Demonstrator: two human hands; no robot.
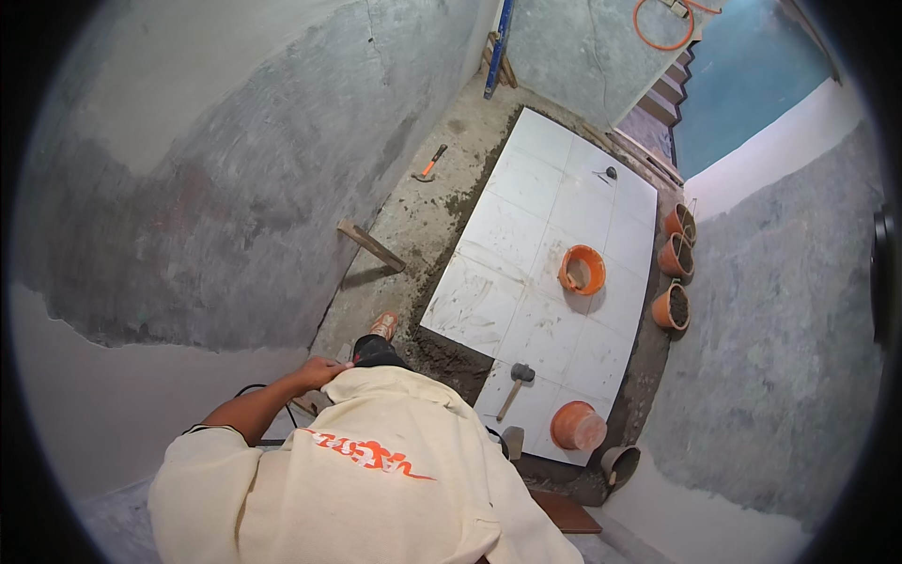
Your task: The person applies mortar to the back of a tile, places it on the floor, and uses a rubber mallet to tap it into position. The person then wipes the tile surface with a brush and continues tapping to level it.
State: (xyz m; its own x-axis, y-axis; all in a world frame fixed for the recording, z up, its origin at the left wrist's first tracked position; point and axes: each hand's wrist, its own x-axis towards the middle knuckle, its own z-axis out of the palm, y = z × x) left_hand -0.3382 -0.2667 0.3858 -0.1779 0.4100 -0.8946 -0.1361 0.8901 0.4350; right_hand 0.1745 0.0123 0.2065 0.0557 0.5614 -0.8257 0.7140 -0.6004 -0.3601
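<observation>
My left hand [322,373] is by the front of my cream shirt [376,461], against my dark trousers [378,352]. Its fingers are closed together there, and what they may hold is hidden. Of my right hand nothing shows; the shirt covers that side. A mallet [516,386] with a dark head and a pale handle lies on the white floor tiles [540,367], ahead and to the right of me. Beside it stands an upside-down orange bucket [578,426]. Close to the shirt's right edge, a small greyish flat object [512,442] is partly visible, its kind unclear.
Another orange bucket [582,270] sits mid-tiles. Several mortar buckets [671,307] line the right wall. A hammer [430,164] lies on bare concrete, near a wooden piece [371,244] leaning out from the left wall. Wet mortar [446,362] borders the tiles. A blue level [498,52] leans at the far corner.
</observation>
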